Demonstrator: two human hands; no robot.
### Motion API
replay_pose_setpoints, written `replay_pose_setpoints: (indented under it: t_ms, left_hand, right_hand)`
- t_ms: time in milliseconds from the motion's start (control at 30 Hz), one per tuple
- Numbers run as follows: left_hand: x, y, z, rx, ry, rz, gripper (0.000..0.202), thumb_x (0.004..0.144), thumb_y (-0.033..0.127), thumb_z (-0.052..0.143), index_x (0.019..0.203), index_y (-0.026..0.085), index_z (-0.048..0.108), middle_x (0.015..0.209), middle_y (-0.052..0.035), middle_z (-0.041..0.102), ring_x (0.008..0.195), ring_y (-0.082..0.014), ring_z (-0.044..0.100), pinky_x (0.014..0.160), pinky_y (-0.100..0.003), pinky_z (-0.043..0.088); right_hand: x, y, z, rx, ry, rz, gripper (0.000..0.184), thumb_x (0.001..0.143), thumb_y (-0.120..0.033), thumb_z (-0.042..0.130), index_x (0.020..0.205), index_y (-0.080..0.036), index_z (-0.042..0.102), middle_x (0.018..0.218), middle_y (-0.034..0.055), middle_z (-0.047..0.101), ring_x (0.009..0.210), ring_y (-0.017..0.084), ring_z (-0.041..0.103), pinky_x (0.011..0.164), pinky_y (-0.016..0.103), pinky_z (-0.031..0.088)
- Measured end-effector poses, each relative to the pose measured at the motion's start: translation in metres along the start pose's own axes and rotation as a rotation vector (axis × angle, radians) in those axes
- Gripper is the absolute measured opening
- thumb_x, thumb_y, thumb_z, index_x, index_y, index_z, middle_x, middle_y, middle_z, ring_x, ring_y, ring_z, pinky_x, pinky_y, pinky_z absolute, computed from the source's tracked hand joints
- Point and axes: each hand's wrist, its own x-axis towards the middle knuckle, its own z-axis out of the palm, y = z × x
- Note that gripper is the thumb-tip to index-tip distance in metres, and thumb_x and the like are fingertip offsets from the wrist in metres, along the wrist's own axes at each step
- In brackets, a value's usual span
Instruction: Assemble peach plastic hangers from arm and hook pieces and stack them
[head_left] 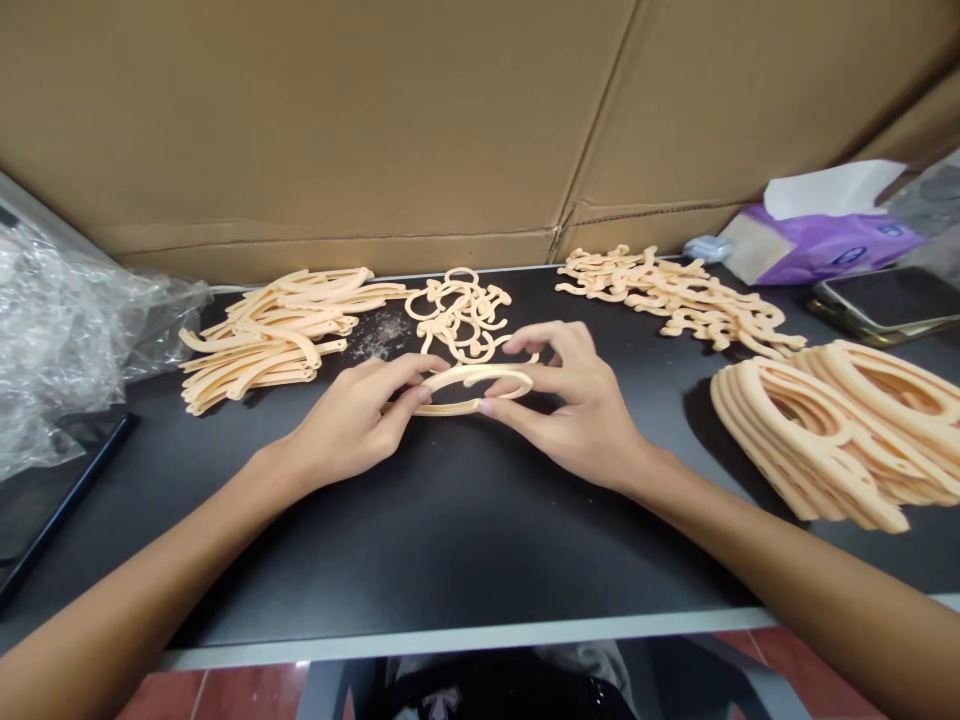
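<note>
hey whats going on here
A person is holding a peach plastic oval loop in both hands, gripping it with their left hand and right hand above a black tabletop. Just beyond the hands lies a tangled pile of peach plastic hooks. Curved peach plastic strips lie to its left, more peach plastic pieces lie to its right, and stacked peach plastic frames sit nearer the right hand.

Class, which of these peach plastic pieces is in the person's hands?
The oval plastic loop between the left hand and right hand; the others lie in heaps on the black table.
</note>
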Motion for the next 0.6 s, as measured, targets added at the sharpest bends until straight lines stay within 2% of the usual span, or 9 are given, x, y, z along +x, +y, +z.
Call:
replay_pose_setpoints:
  t_ms: [67,200,367,467,533,600]
  left_hand:
    - [-0.0002,0.0014,0.0002,-0.003,0.013,0.050,0.029,0.101,0.027,0.048,0.123,0.022,0.066,0.100,-0.0027,0.077,0.081,-0.0159,0.070,0.077,-0.027,0.053]
    - [-0.0009,0.0050,0.0009,-0.038,0.037,0.106,0.031,0.101,0.021,0.047,0.125,0.020,0.067,0.098,-0.0035,0.078,0.088,-0.0161,0.071,0.085,-0.027,0.053]
    - [0.0007,0.0056,0.0004,-0.158,0.049,0.022,0.031,0.103,0.027,0.044,0.123,0.018,0.066,0.114,-0.0065,0.074,0.100,-0.0183,0.070,0.091,-0.029,0.053]
    - [0.0017,0.0033,0.0003,-0.121,0.158,0.046,0.028,0.101,0.022,0.042,0.113,0.015,0.066,0.113,-0.0102,0.068,0.105,-0.0204,0.065,0.094,-0.034,0.052]
    - [0.0012,0.0026,0.0010,-0.017,0.256,0.103,0.020,0.097,0.019,0.046,0.102,0.015,0.065,0.106,-0.0105,0.064,0.102,-0.0215,0.062,0.092,-0.036,0.052]
    - [-0.0005,0.0040,0.0031,0.098,0.308,0.173,0.010,0.092,0.019,0.054,0.094,0.017,0.064,0.098,-0.0090,0.063,0.094,-0.0217,0.061,0.085,-0.037,0.051]
  right_hand:
    - [-0.0001,0.0006,-0.0003,-0.043,-0.036,-0.035,0.001,0.079,-0.027,0.078,0.080,-0.028,0.079,0.111,0.0065,0.071,0.105,0.026,0.060,0.091,0.044,0.044]
    - [-0.0003,0.0007,0.0011,0.134,-0.182,-0.009,0.007,0.087,-0.027,0.071,0.082,-0.024,0.076,0.090,0.0041,0.075,0.081,0.018,0.068,0.077,0.035,0.049]
    - [-0.0011,0.0011,0.0024,0.231,-0.152,0.141,0.009,0.086,-0.025,0.071,0.079,-0.022,0.073,0.086,0.0035,0.074,0.082,0.018,0.067,0.076,0.032,0.050]
    - [-0.0008,0.0024,0.0022,0.281,-0.160,0.222,0.011,0.086,-0.029,0.071,0.078,-0.022,0.073,0.087,0.0035,0.072,0.081,0.018,0.066,0.074,0.032,0.049]
    - [-0.0003,0.0024,0.0025,0.303,-0.168,0.259,0.014,0.086,-0.031,0.071,0.076,-0.022,0.072,0.088,0.0034,0.072,0.080,0.017,0.065,0.073,0.032,0.048]
    - [0.0001,0.0016,0.0036,0.326,-0.164,0.278,0.014,0.086,-0.031,0.071,0.076,-0.022,0.072,0.089,0.0034,0.072,0.082,0.018,0.065,0.074,0.032,0.049]
